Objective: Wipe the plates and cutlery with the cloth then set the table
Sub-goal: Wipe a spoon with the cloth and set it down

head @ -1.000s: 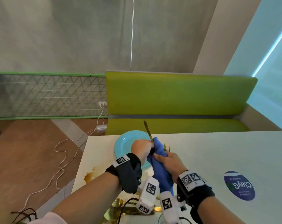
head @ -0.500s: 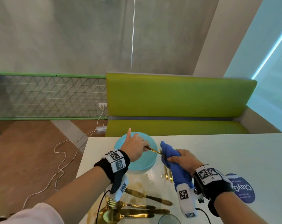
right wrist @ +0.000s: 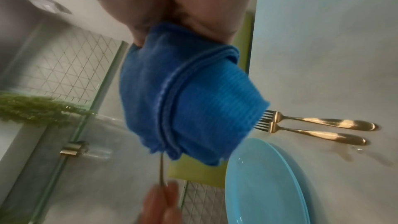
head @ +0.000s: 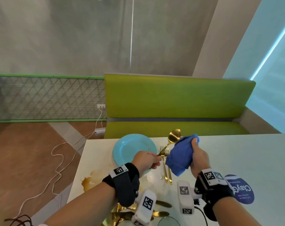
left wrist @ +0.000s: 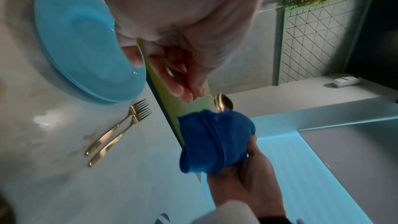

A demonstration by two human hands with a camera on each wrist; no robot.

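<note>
My left hand [head: 152, 161] pinches the handle of a gold spoon [head: 174, 135], which is raised above the table with its bowl pointing away from me. In the left wrist view the spoon's bowl [left wrist: 224, 103] touches the top edge of the blue cloth [left wrist: 215, 142]. The bunched cloth [head: 181, 155] is gripped by my right hand [head: 198, 154], just right of the spoon. A light blue plate [head: 133, 147] lies at the table's far left edge. Two gold forks [head: 167, 168] lie side by side right of the plate, also seen in the right wrist view [right wrist: 312, 129].
More gold cutlery [head: 161, 204] lies at the table's near edge, partly hidden by my wrists, beside a glass rim [head: 168, 221]. A brown stain [head: 89, 180] marks the table's left side. A round blue sticker [head: 241, 190] sits at right. A green bench [head: 179, 101] stands behind.
My left hand earlier held another gold piece against the cloth; it now holds a spoon raised beside it. My right hand has lifted the cloth higher.
</note>
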